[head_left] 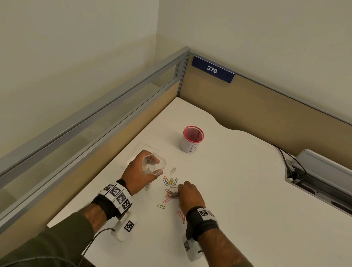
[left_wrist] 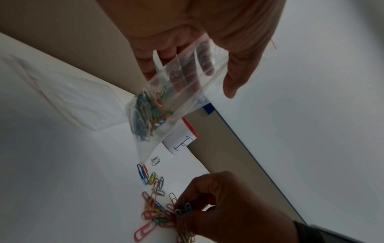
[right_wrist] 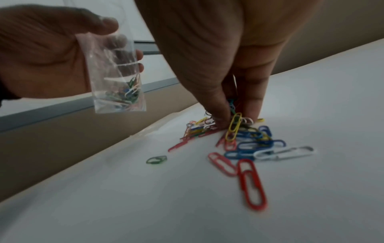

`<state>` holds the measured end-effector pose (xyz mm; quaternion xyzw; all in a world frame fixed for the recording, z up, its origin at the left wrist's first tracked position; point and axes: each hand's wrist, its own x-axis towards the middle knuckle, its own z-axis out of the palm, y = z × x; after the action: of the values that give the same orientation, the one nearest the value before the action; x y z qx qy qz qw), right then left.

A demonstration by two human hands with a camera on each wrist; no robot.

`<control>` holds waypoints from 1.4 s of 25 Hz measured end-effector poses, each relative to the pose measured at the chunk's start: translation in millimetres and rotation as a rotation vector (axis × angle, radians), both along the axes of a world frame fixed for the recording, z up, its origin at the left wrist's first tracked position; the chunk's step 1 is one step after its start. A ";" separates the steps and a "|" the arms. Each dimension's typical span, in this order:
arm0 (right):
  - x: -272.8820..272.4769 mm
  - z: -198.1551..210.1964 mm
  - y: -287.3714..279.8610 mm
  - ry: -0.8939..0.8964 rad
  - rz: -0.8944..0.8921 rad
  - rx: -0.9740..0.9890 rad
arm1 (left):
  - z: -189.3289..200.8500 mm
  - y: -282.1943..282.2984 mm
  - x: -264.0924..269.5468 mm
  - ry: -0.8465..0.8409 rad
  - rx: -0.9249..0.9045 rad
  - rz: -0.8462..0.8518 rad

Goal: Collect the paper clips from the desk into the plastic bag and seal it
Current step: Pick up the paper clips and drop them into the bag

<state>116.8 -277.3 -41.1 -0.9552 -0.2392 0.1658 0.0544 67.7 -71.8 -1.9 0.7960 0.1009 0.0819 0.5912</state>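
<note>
The left hand (head_left: 140, 170) is raised above the desk (head_left: 239, 187), fingers and thumb curled round the plastic bag (left_wrist: 166, 102). Right of it, the right hand (head_left: 190, 195) reaches down, fingertips (right_wrist: 222, 121) pinching paper clips (right_wrist: 233, 126) on the desk.

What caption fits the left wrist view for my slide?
Left hand holds the open plastic bag, partly filled, while the right hand pinches paper clips off the desk.
</note>
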 end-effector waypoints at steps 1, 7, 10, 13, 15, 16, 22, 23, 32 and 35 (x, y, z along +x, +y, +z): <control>4.1 1.4 -2.8 0.005 -0.030 0.007 | -0.2 -0.5 0.9 -0.002 -0.001 0.000; 23.9 35.4 -15.8 0.082 -0.329 0.371 | -0.4 -0.5 4.1 0.004 -0.013 -0.003; 26.6 72.3 -19.5 0.119 -0.413 0.672 | -0.5 -3.8 6.0 0.008 -0.021 -0.010; 26.9 116.2 -10.3 0.142 -0.344 0.850 | -0.7 -6.4 8.0 0.004 -0.021 -0.023; 25.1 141.4 0.9 0.173 -0.252 0.900 | 0.3 -8.4 8.0 0.000 -0.019 -0.034; 23.7 151.4 7.3 0.177 -0.205 0.902 | 1.3 -9.3 8.0 0.001 -0.011 -0.036; 13.8 163.6 42.0 0.103 -0.020 0.766 | 7.8 -15.3 7.1 0.003 0.042 -0.057; 12.9 161.1 44.9 0.086 0.000 0.731 | 8.5 -16.3 7.2 0.008 0.060 -0.058; 9.5 156.8 47.3 0.059 0.037 0.589 | 9.2 -20.5 9.8 0.025 0.031 -0.055; 9.0 157.7 45.5 0.010 0.034 0.631 | 9.4 -20.3 8.9 -0.006 0.020 -0.072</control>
<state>125.8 -231.8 116.6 -0.8862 -0.2945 0.0888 0.3465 76.6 -92.1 7.5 0.8048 0.0697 0.0640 0.5859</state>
